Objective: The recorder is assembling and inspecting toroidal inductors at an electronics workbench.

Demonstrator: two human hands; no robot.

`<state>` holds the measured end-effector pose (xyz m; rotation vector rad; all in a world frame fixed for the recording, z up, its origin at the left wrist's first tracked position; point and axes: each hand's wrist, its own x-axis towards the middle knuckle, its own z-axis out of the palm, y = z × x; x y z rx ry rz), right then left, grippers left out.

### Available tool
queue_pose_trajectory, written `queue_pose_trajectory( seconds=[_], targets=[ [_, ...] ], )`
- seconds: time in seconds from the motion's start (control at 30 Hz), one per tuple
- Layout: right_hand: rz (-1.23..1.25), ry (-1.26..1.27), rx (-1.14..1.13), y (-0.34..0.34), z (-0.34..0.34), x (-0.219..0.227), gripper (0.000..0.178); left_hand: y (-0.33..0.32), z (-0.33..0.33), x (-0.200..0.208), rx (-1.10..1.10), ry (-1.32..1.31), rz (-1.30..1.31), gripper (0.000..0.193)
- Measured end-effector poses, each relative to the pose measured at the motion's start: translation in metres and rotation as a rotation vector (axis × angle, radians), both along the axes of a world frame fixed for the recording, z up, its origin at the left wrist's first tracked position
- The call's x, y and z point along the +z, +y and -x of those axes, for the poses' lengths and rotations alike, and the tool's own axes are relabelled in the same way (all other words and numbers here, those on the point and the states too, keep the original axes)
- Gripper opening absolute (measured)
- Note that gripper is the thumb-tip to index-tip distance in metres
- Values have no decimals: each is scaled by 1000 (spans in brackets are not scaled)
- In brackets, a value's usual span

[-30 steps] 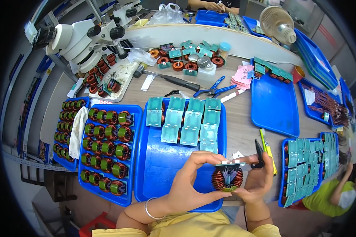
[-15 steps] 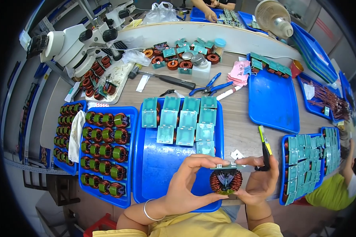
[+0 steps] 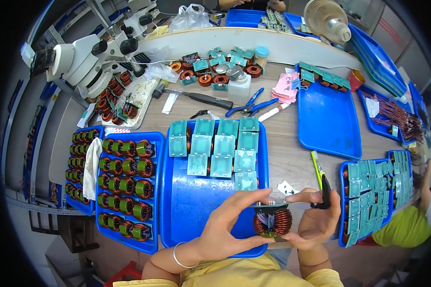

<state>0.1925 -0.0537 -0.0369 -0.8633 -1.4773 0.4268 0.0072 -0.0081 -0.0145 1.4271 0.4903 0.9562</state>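
Note:
In front of my chest, a toroidal coil (image 3: 273, 224) wound with copper wire hangs beneath a thin green circuit board (image 3: 269, 207). My left hand (image 3: 227, 227) grips it from the left, index finger on the board's top and thumb under the coil. On the other side my right hand (image 3: 316, 227) pinches board and coil the same way. A slim yellow-green and black tool (image 3: 319, 172) sticks up from my right hand; its kind is unclear. Just left lies a blue tray (image 3: 187, 203) with several board-topped coils (image 3: 221, 146) in its far part.
More trays of coils (image 3: 127, 184) stand at the left, with a white cloth (image 3: 92, 167). Behind are a hammer (image 3: 208, 99), blue pliers (image 3: 249, 107), a bottle (image 3: 239, 86) and a microscope (image 3: 84, 62). Right stand a blue tray (image 3: 328, 129) and trays of boards (image 3: 366, 196). Other people work nearby.
The coil and board have tilted in my hands, so the board now shows nearly edge-on. My fingers keep the same hold. The view has shifted slightly.

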Motion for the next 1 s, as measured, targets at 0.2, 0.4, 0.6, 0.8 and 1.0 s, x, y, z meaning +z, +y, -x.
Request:
queue_pose_trajectory(
  seconds=[0.2,0.4,0.6,0.8,1.0],
  targets=[
    [-47,-57,4,0,-2,1,107,4,0,5,-7,178,-171,70],
    [16,-43,-21,-3,-3,3,110,4,0,-1,-35,121,-91,70],
    [10,-44,-39,-3,-3,4,112,3,-2,-4,-58,30,63,66],
    [-25,-45,-11,-1,-7,6,114,2,-1,-6,-90,56,9,70],
    [-19,-39,-12,-2,-7,3,115,1,-2,-7,-89,11,16,70]
  ],
)
